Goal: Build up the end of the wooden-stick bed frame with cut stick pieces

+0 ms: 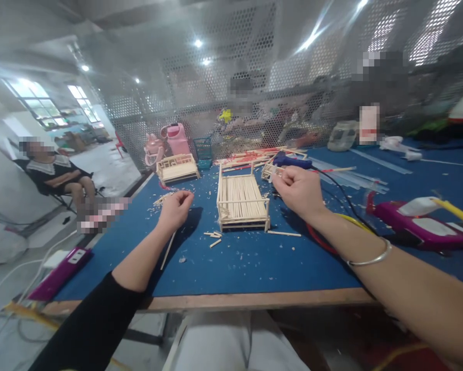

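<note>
A small bed-shaped frame of pale wooden sticks (244, 198) stands on the blue table between my hands. To its left, my left hand (175, 210) is closed in a pinch; whatever its fingertips hold is hidden. One thin stick (168, 251) shows below that wrist, and I cannot tell whether it touches the hand. On the other side, my right hand (301, 191) is closed, with a small whitish bit at its fingertips too unclear to name. Just beyond it lies a blue glue gun (293, 161). A small stick piece (268, 171) sits near those fingertips.
A stick-built bench (178, 169) stands back left, near a pink bottle (176, 138). Loose sticks (250, 157) are heaped behind the frame. Clear glue sticks (343, 183), a purple power strip (420, 224) and cables lie right. A person (57, 172) sits at far left.
</note>
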The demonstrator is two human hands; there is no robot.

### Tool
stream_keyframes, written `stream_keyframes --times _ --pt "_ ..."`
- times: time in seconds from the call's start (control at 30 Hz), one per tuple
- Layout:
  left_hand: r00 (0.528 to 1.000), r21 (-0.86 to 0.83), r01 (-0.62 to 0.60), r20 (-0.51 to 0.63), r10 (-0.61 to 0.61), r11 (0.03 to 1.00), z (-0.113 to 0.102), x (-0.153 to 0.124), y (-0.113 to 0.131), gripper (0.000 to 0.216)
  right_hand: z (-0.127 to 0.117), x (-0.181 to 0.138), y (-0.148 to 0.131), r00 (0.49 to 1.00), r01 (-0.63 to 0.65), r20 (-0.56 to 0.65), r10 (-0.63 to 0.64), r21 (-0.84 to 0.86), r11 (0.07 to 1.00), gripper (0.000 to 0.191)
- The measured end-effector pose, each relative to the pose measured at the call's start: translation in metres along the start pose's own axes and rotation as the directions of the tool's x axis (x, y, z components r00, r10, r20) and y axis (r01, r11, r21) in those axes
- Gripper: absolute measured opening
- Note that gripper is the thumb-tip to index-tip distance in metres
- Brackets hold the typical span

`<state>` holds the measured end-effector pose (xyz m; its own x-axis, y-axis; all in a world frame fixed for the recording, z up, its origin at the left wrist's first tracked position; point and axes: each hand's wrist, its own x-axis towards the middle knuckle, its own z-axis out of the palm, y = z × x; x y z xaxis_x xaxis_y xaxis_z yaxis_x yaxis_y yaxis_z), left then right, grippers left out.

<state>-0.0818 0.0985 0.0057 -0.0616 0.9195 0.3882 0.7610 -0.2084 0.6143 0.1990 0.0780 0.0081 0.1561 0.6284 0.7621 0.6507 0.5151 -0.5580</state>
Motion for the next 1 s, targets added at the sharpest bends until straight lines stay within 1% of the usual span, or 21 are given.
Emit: stream_keyframes --times 0.07,0.17,0.23,0.3,0.37,0.53,0.6,0.67,0.77,0.8,0.83,0.9,0.97,1.0 --pt "1.000 -0.008 0.009 -0.001 -0.009 1.000 0.000 0.002 -0.002 0.025 0.001 0.001 0.003 1.000 -0.005 -0.024 0.005 0.005 1.000 0.039" --pt "1.000 -0.017 0.015 0.001 -0.015 1.000 -0.001 0.004 -0.006 0.028 0.003 0.003 0.007 0.998 -0.039 -0.042 0.040 0.034 0.999 0.021" --pt "1.000 -0.018 0.019 0.010 -0.019 1.000 -0.001 0.004 -0.007 0.029 0.004 0.003 0.009 0.997 -0.064 -0.028 0.066 0.054 0.997 0.008" --pt "1.000 -0.019 0.018 0.022 -0.018 1.000 -0.001 0.004 -0.008 0.030 0.004 0.003 0.010 0.996 -0.084 0.000 0.084 0.065 0.994 0.002" --pt "0.999 -0.021 0.010 0.032 -0.009 1.000 0.000 0.004 -0.008 0.031 0.005 0.003 0.012 0.995 -0.101 0.026 0.100 0.067 0.993 0.000" --pt "0.998 -0.023 -0.019 0.067 0.021 1.000 -0.001 0.003 -0.008 0.034 0.004 0.004 0.014 0.989 -0.130 0.076 0.128 0.020 0.991 0.004" --pt "0.995 -0.025 -0.041 0.090 0.043 0.999 0.000 0.001 -0.007 0.034 0.005 0.003 0.014 0.982 -0.136 0.133 0.136 -0.012 0.991 0.005" --pt "0.989 -0.027 -0.077 0.123 0.080 0.997 0.001 -0.002 -0.003 0.032 0.005 0.003 0.013 0.963 -0.144 0.223 0.150 -0.044 0.989 0.005" --pt "0.976 -0.029 -0.140 0.166 0.143 0.990 0.005 -0.009 0.006 0.030 0.007 0.002 0.012 0.910 -0.174 0.364 0.201 -0.105 0.979 0.007" --pt "0.971 -0.030 -0.160 0.176 0.163 0.987 0.006 -0.012 0.010 0.031 0.007 0.001 0.011 0.884 -0.187 0.410 0.223 -0.128 0.974 0.011" --pt "0.966 -0.031 -0.178 0.185 0.181 0.984 0.008 -0.015 0.014 0.032 0.007 0.001 0.011 0.853 -0.200 0.460 0.247 -0.150 0.968 0.018" --pt "0.954 -0.042 -0.206 0.213 0.210 0.978 0.011 -0.020 0.021 0.033 0.007 0.001 0.009 0.772 -0.222 0.566 0.289 -0.186 0.957 0.033" --pt "0.938 -0.068 -0.223 0.255 0.233 0.972 0.013 -0.024 0.025 0.032 0.007 0.000 0.008 0.687 -0.243 0.653 0.321 -0.210 0.947 0.040" --pt "0.929 -0.087 -0.227 0.278 0.243 0.970 0.015 -0.025 0.027 0.032 0.008 -0.001 0.008 0.653 -0.253 0.681 0.332 -0.218 0.943 0.041"
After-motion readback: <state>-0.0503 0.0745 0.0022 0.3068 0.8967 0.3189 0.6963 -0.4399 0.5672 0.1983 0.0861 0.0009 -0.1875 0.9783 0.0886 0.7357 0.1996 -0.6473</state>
